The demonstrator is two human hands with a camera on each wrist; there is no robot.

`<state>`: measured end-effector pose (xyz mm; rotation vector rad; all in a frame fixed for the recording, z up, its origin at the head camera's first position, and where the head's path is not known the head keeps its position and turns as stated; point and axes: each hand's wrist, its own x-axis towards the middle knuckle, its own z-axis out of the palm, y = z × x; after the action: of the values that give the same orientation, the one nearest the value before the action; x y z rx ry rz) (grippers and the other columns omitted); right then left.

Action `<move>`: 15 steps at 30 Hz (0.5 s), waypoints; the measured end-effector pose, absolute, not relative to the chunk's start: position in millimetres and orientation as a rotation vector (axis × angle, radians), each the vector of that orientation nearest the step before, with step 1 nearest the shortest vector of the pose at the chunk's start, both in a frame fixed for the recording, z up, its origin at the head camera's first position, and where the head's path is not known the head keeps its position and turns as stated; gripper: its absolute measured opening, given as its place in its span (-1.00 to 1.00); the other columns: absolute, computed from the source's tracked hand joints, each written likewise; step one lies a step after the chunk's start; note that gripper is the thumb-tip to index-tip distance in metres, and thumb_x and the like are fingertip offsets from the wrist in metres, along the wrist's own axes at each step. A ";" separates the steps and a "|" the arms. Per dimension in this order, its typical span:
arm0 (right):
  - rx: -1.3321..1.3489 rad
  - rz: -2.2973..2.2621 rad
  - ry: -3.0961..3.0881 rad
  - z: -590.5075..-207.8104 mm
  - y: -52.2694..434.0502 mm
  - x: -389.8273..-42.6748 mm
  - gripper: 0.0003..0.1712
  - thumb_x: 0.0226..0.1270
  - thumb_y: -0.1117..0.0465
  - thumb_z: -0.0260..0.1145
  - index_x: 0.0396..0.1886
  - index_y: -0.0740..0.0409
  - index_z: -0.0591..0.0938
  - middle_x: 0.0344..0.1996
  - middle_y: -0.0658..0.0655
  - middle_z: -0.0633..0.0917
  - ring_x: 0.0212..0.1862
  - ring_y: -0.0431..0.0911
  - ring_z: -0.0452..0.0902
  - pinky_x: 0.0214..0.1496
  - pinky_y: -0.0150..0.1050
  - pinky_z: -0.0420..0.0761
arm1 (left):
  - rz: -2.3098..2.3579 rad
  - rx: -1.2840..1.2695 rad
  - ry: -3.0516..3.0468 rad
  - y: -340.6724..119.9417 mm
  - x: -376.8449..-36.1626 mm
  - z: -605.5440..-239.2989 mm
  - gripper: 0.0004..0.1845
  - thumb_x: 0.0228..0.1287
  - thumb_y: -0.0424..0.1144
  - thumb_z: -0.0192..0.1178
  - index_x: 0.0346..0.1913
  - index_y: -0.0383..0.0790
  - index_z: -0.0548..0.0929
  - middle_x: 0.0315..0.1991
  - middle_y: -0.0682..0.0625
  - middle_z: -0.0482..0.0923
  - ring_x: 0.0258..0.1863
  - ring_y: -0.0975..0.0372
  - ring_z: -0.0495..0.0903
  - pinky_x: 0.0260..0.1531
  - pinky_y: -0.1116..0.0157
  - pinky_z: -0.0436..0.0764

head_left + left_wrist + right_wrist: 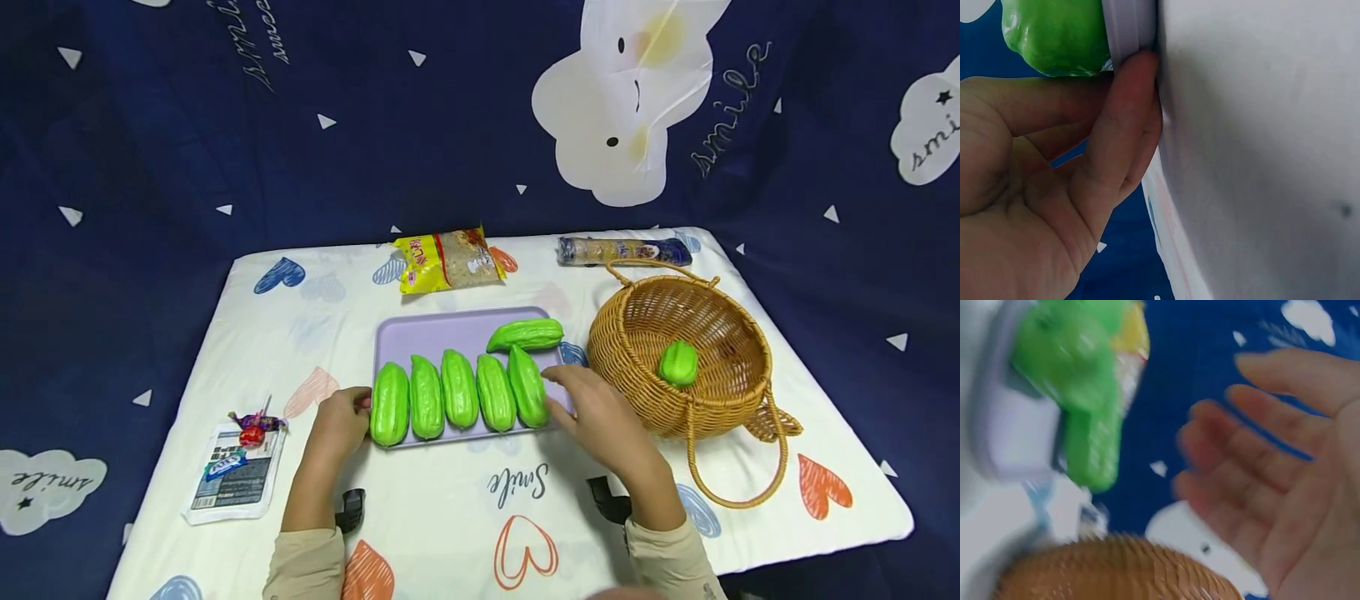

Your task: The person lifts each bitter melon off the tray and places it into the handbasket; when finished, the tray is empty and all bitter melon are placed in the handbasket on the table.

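Observation:
Several bright green ridged bitter melons lie side by side on a shallow lilac tray. One more bitter melon lies crosswise behind the row's right end. My left hand is at the tray's left edge; in the left wrist view its fingers pinch the rim, below a bitter melon. The right hand hovers by the tray's right edge, and the right wrist view shows its loosely bent fingers holding nothing, apart from the blurred bitter melons.
Right of the tray stands a wicker basket with a green bitter melon inside, its handle drooping forward. Behind are a yellow food bag and a long packet. At left, wrapped candies lie on a flat white packet.

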<state>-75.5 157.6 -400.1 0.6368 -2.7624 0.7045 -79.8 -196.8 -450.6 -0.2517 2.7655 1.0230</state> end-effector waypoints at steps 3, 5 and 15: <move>0.686 0.593 -2.924 -415.9 147.9 -75.4 -0.54 0.23 0.13 0.39 0.11 0.16 0.58 0.05 0.13 0.61 0.09 0.06 0.54 0.09 0.00 0.56 | 1.021 -0.253 2.773 -196.7 -80.4 -452.3 -0.60 0.25 -0.47 -0.01 0.15 -0.47 0.56 -0.11 -0.29 0.62 -0.14 -0.07 0.54 -0.09 -0.02 0.51; 0.656 0.550 -2.976 -425.8 144.3 -74.9 -0.51 0.21 0.11 0.41 0.12 0.15 0.57 0.04 0.15 0.59 0.06 0.07 0.54 0.03 0.00 0.58 | 1.018 -0.255 2.770 -196.4 -80.5 -453.2 -0.60 0.26 -0.47 0.00 0.15 -0.47 0.56 -0.11 -0.29 0.62 -0.14 -0.06 0.55 -0.10 -0.01 0.51; 0.512 0.754 -2.995 -444.0 135.3 -77.8 -0.53 0.23 0.09 0.41 0.01 0.18 0.44 -0.16 0.20 0.55 -0.30 0.03 0.54 -0.27 -0.06 0.58 | 1.016 -0.270 2.764 -196.5 -80.1 -452.3 -0.61 0.29 -0.46 0.01 0.16 -0.47 0.54 -0.08 -0.30 0.61 -0.12 -0.06 0.54 -0.09 -0.02 0.51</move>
<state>-77.8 135.3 -444.0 0.5119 -2.9953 0.7537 -80.1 -196.5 -452.3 -0.2704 2.7645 1.0155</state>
